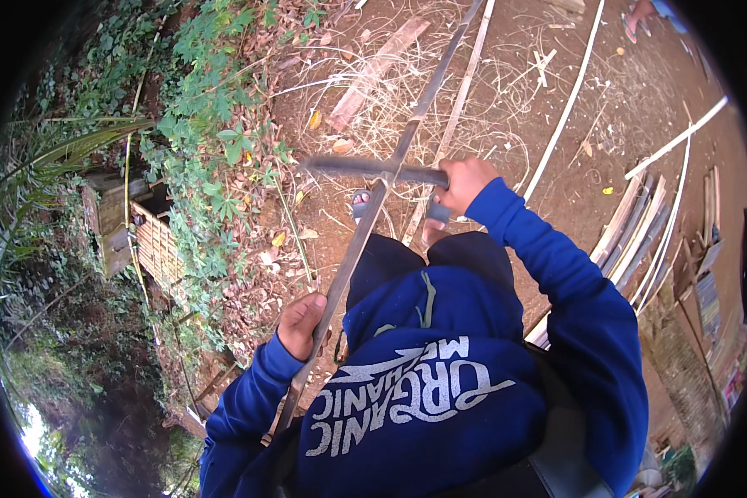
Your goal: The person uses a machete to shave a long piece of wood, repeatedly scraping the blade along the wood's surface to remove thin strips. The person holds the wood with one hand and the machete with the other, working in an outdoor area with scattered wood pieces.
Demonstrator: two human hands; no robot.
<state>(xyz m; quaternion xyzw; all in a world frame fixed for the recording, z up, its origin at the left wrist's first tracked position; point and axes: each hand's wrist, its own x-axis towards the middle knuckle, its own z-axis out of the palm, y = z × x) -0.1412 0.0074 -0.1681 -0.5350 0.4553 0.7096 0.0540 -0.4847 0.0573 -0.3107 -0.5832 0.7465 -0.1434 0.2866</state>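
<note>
My left hand point(300, 324) is closed round the lower part of a long brown bamboo strip point(358, 249). The strip runs slantwise from beside my left hip, past my knees, to the top edge of the view. In my right hand point(466, 184) is a dark machete point(340, 166), its blade lying crosswise over the strip and pointing left. Blade and strip cross ahead of my knees, and the blade's far end is smeared by motion. My right fingers wrap the grip, which they mostly hide.
Curly shavings point(481, 91) cover the brown soil ahead. A flat board point(378, 75) lies among them. Long pale strips point(568, 104) stretch across the ground, with a stack of slats point(635, 224) at right. Green plants point(216, 91) and a woven bamboo crate point(156, 245) are at left. Another person's foot point(631, 29) shows far right.
</note>
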